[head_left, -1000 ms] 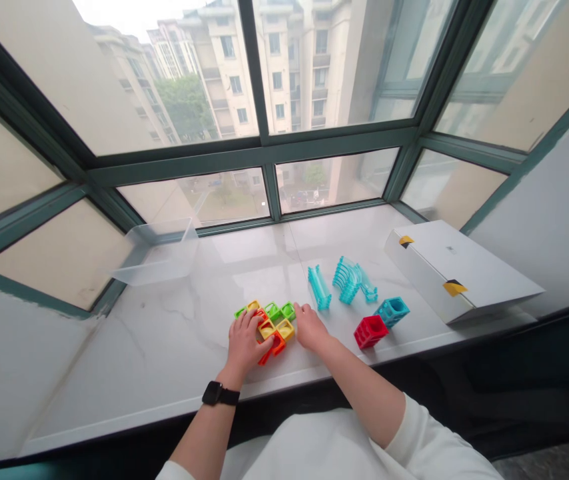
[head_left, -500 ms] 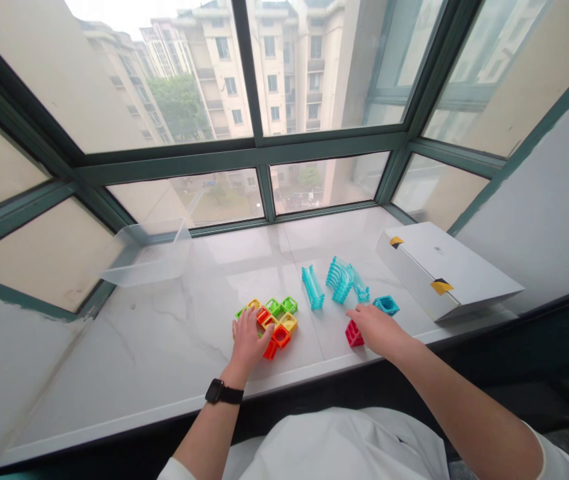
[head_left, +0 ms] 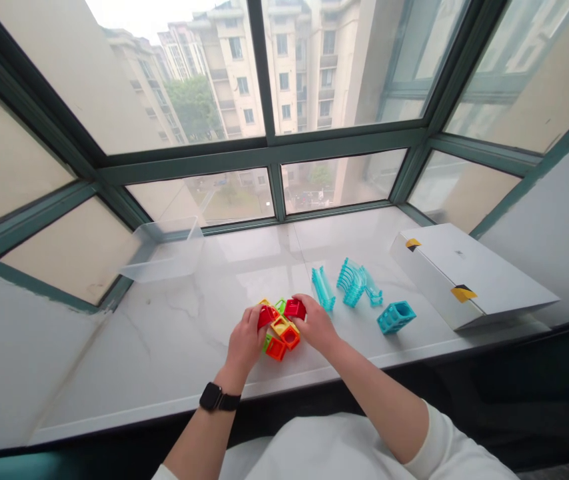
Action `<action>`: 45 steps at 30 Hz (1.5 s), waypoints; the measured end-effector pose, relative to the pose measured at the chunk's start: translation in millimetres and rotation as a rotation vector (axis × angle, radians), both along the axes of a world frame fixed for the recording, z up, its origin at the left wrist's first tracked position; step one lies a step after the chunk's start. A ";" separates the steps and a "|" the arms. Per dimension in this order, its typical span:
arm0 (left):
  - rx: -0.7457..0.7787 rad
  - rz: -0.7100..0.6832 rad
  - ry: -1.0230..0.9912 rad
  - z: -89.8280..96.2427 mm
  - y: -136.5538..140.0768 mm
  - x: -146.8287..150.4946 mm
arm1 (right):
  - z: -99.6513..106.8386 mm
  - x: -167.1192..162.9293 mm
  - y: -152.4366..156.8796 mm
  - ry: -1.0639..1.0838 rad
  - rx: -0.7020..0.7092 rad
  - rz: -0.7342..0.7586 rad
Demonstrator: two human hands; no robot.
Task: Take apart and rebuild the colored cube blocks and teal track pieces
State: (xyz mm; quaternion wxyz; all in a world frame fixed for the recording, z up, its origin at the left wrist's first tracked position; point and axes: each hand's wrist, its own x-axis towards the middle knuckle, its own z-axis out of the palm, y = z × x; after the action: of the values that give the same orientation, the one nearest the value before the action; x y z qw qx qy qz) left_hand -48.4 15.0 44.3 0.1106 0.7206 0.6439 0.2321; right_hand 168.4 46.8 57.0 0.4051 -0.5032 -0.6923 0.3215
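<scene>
My left hand (head_left: 246,339), a dark watch on its wrist, pinches a red block (head_left: 266,316) at the left of the block pile. Opposite it, my right hand (head_left: 318,327) grips a crimson block (head_left: 295,308) between thumb and fingers. The two blocks are a short gap apart. Below and between them lie yellow blocks (head_left: 280,325), orange-red blocks (head_left: 275,349) and a few green blocks (head_left: 281,305), partly covered by my hands. All are hollow cubes with open faces.
Clear turquoise track pieces (head_left: 323,289) and a curved turquoise piece (head_left: 352,282) lie behind my right hand. Turquoise blocks (head_left: 395,317) sit farther right, near a white box (head_left: 484,267). A transparent bin (head_left: 164,257) stands back left by the window.
My right hand has carried the crimson block leftward from beside the turquoise blocks to the pile. My left hand, earlier spread over the pile, now pinches a red block.
</scene>
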 end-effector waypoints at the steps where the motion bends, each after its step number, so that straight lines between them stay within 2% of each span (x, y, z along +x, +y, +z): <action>1: -0.029 0.008 0.052 -0.2 2.8 -5.3 | -10.0 -4.9 4.7 -0.024 -0.014 -0.027; 3: -0.104 -0.005 0.154 2.0 5.6 -10.1 | -25.6 -11.2 12.3 -0.113 -0.034 -0.033; 6: -0.187 -0.018 0.233 9.1 4.3 -8.2 | -36.8 -13.6 16.0 -0.251 0.019 -0.041; 9: -0.204 0.008 0.190 16.3 -0.9 -8.5 | -37.5 -9.7 10.1 -0.291 0.098 -0.040; 12: -0.154 0.057 0.111 19.9 -6.5 -16.1 | -36.8 -4.4 1.3 -0.281 0.129 -0.023; 14: -0.132 0.077 0.086 19.4 -9.1 -21.6 | -39.1 -2.3 -2.1 -0.282 0.121 -0.004; 19: -0.197 0.052 0.113 11.9 -10.3 -22.9 | -48.9 -3.1 -1.7 -0.331 0.050 0.072; 27: -0.212 0.111 0.178 5.7 -6.3 -16.3 | -38.3 -8.3 -6.6 -0.470 0.091 0.062; 35: -0.195 0.093 0.170 11.5 -10.2 -9.9 | -27.6 -13.7 1.3 -0.523 0.073 0.065; 40: -0.234 0.117 0.209 12.9 -4.9 -13.7 | -28.9 -11.2 0.2 -0.535 0.033 0.062; 45: -0.216 0.039 0.213 9.3 -6.8 -18.5 | -35.7 -10.8 -0.5 -0.506 0.009 0.038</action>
State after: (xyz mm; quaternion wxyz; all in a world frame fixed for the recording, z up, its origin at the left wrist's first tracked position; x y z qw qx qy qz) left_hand -67.0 8.2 53.6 0.1141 0.7124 0.6871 0.0857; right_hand 157.7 46.3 21.3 0.2149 -0.5527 -0.7825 0.1899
